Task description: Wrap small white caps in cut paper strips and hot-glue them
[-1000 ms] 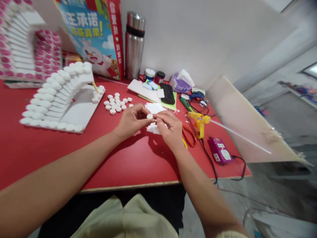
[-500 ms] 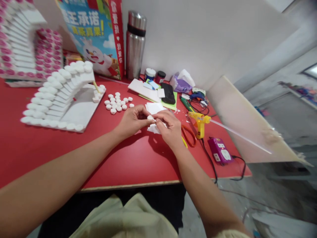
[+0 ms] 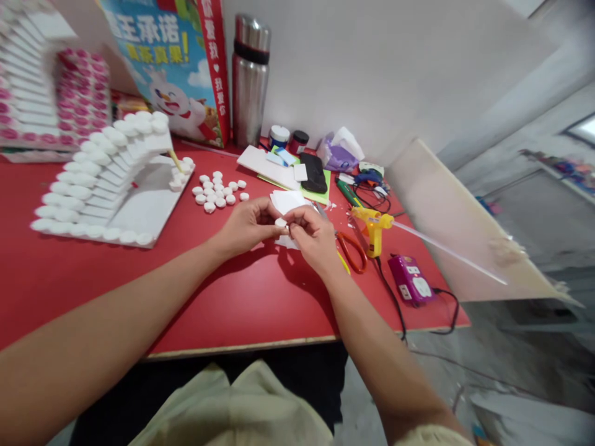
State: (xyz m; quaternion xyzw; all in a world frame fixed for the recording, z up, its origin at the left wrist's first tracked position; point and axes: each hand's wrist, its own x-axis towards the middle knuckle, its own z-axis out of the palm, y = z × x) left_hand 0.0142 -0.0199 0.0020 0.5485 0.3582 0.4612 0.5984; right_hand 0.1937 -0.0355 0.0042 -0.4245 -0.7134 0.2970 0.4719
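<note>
Between the fingertips of both hands is a small white round piece (image 3: 280, 222), much like those in the pile. My left hand (image 3: 251, 226) pinches it from the left, thumb below and index finger above. From the right, my right hand (image 3: 312, 235) closes its thumb and fingers at the piece's edge. White paper (image 3: 289, 201) lies on the table beneath and behind the hands. To the left, several loose white round pieces (image 3: 218, 193) sit in a cluster. A white model staircase (image 3: 109, 179) edged with similar pieces stands farther left.
Orange-handled pliers (image 3: 354, 253), a yellow glue gun (image 3: 374, 226) and a purple power socket box (image 3: 411, 280) lie to the right. At the back stand a steel flask (image 3: 251, 80), a printed bag (image 3: 171, 68) and tissues (image 3: 341, 150). The red table's front edge (image 3: 242, 348) is near me.
The view has shifted slightly, so the table things sit a little more to the left. Both hands stay together on the white piece, with only small finger movement.
</note>
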